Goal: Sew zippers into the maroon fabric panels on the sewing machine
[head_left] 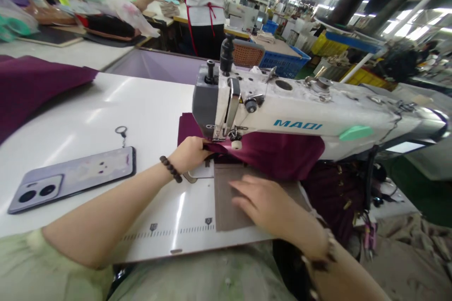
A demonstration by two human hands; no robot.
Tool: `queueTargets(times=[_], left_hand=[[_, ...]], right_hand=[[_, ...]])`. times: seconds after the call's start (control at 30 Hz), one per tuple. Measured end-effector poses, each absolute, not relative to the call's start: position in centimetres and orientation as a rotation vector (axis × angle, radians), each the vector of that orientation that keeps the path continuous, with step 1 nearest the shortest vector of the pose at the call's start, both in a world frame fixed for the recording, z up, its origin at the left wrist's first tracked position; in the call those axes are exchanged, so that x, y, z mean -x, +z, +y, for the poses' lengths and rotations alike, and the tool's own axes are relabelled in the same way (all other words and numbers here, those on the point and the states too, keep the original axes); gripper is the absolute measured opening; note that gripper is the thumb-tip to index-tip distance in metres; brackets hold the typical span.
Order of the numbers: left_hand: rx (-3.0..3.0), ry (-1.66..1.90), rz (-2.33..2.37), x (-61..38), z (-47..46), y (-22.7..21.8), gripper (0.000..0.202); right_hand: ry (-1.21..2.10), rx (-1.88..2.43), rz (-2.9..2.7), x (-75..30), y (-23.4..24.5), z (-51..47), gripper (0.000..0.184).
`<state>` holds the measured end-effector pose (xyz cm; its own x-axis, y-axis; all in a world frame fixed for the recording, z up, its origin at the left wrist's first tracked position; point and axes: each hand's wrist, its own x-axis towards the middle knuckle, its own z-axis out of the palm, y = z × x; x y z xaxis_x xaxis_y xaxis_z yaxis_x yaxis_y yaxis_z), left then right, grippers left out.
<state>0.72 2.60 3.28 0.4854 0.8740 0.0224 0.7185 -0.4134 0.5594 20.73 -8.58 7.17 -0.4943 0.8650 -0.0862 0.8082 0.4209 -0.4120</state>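
Observation:
A white sewing machine stands on the white work table, with maroon fabric spread under its arm and around the presser foot. My left hand is closed on the left edge of this fabric, close beside the presser foot; its fingertips are partly hidden in the folds. Below the needle area a flat taupe piece reaches toward the table's front edge. Over that piece lies my right hand, slightly blurred, its fingers stretched out and nothing held in them. The needle itself is too small to make out.
A phone with a key ring lies left on the table. More maroon fabric sits at the far left. Gathered dark maroon pieces and pink-handled snips are at the right. A person stands behind the table.

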Motion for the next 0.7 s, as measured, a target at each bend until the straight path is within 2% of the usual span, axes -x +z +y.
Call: queueTargets(times=[0.13, 0.27, 0.7], left_hand=[[-2.290, 0.429, 1.295, -0.6, 2.7, 3.4, 0.023], [-2.329, 0.396, 1.362, -0.8, 2.4, 3.0, 0.024], [-2.429, 0.319, 1.417, -1.8, 1.3, 2.5, 0.022]], right_hand=[[0.602, 1.811, -2.556, -16.7, 3.7, -6.6, 0.058], [0.780, 1.756, -2.456, -17.2, 4.3, -4.9, 0.069], [0.880, 1.680, -2.368, -17.4, 4.0, -4.8, 0.062]])
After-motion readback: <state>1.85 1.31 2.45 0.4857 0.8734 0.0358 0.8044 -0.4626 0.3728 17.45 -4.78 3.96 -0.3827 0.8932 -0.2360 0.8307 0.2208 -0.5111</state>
